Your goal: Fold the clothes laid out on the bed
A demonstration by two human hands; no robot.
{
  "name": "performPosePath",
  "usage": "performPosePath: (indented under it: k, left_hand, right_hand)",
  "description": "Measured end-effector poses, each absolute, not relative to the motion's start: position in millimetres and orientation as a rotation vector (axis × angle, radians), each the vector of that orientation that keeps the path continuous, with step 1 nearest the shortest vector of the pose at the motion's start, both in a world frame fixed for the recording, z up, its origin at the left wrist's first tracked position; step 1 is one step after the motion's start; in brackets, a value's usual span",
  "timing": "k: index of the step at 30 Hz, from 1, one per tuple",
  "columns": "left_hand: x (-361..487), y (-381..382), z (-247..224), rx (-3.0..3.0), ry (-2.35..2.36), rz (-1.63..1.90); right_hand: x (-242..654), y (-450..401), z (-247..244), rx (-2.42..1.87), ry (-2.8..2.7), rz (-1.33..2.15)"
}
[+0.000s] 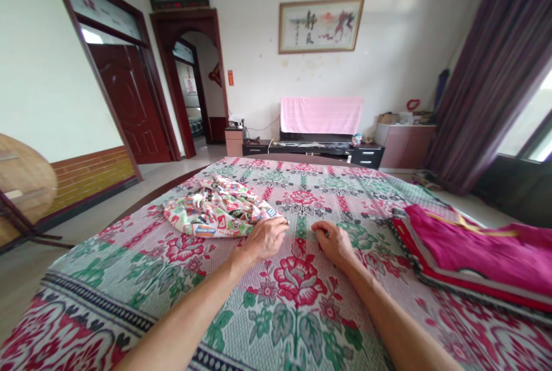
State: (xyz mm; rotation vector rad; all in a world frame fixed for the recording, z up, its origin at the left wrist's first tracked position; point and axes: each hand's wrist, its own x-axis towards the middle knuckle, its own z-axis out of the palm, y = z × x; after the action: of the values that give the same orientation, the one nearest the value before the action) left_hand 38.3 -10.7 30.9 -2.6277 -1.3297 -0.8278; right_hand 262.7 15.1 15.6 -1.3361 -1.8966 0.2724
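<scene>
A crumpled cloth (224, 210) with a colourful print on white lies on the flowered tablecloth (302, 308), left of centre. My left hand (268, 237) is at the cloth's right end, its fingers closed on that edge. Right of it, apart from the cloth, my right hand (332, 241) rests low over the tablecloth with curled fingers; whether anything small is between them is hidden.
Folded clothes, magenta on top (483, 244), are stacked at the table's right side. Beyond the table stands a low black cabinet (366, 156) with a pink cloth (321, 115) above it. A round wooden board (26, 175) leans at the far left.
</scene>
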Motion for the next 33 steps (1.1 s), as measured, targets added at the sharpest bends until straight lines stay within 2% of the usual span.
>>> performPosePath:
  k: [5,8,12,15,24,28,33]
  left_hand:
    - [-6.6,-3.1,48.0,-2.298,-1.738,-0.942]
    - [-52.2,-1.4,56.8,-2.091,-2.064,-0.709]
    - [-111.7,-11.3,64.5,-2.323,-2.359,-0.180]
    - [-138.9,-20.4,67.0,-2.416,-2.407,-0.040]
    - [-116.6,-19.8,80.9,-2.058,-2.460,-0.159]
    - [-84.6,-25.9,95.3,-2.318,-2.466,-0.281]
    - [-40.9,-45.2,116.7,-2.977,-2.275,-0.441]
  right_hand:
    - [262.6,14.0,15.0,-1.348,-1.892,0.267]
    - [262.3,14.8,13.7,-1.333,-1.895,0.260]
    - [262.5,17.1,11.9,-1.317,-1.890,0.246]
    - [262.7,18.0,11.5,-1.309,-1.891,0.250]
    - [262.5,17.2,12.6,-1.297,-1.898,0.243]
    - [262.3,16.8,12.9,-1.304,-1.892,0.255]
    - [261.5,14.6,14.7,-1.298,-1.858,0.267]
